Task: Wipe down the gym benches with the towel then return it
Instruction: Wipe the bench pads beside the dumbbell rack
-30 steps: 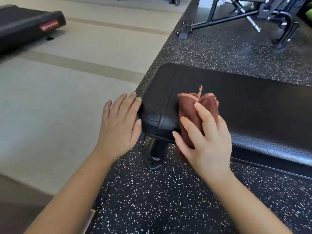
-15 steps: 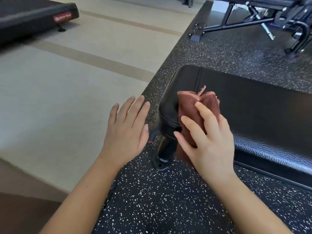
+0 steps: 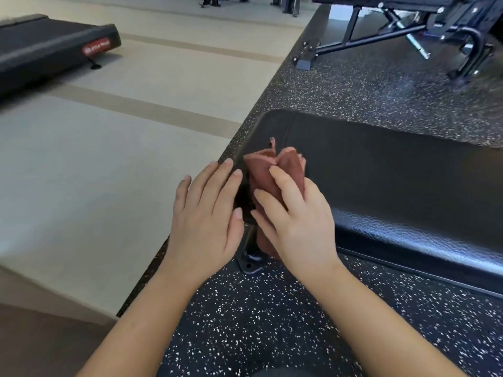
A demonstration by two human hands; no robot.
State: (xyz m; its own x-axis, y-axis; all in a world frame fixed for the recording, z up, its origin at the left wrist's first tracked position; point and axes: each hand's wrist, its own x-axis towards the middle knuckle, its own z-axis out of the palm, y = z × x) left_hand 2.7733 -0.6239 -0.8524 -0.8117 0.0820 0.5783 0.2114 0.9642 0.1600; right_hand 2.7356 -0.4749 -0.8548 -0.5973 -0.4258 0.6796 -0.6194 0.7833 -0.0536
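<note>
A black padded gym bench point(image 3: 381, 170) runs from the centre of the view to the right edge. A folded reddish-brown towel point(image 3: 265, 172) lies over the bench's left end and hangs down its side. My right hand point(image 3: 296, 221) presses the towel against the pad with straight fingers spread over the cloth. My left hand point(image 3: 206, 213) is flat and open beside the bench's end, fingertips near its corner, holding nothing. The bench's foot bracket point(image 3: 249, 261) shows between my two hands.
Speckled black rubber flooring point(image 3: 272, 322) lies under the bench, meeting a pale floor point(image 3: 109, 159) on the left. A second bench frame point(image 3: 408, 31) with black metal legs stands at the back right. A low black machine base point(image 3: 49, 47) sits at the far left.
My right hand has slid the towel to the bench's left end and partly over its edge. My left hand has come off the bench end and now hovers close beside the right hand.
</note>
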